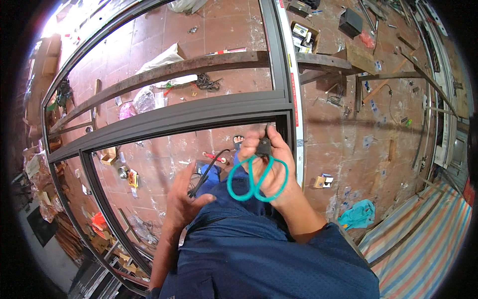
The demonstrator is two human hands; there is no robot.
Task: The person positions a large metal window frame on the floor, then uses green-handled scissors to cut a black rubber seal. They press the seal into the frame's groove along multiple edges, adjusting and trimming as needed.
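Observation:
My right hand [274, 167] is closed around a pair of scissors [234, 188] near the pivot and blades. Its teal loop handles hang toward my body, and the dark tip points away from me. The hand is beside the inner corner of a dark grey metal frame [199, 110]. My left hand [183, 197] is at the left of my lap, fingers stretched and thumb spread. A thin black strip [213, 162] runs up and right from the crook of that thumb; whether the hand touches it cannot be made out.
A long brown beam [164, 72] crosses under the frame. On the tiled floor lie a teal cloth [357, 214], a small cardboard box [323, 181], a red-handled tool [214, 157] and a carton [304, 37]. A striped tarp [408, 244] covers the lower right.

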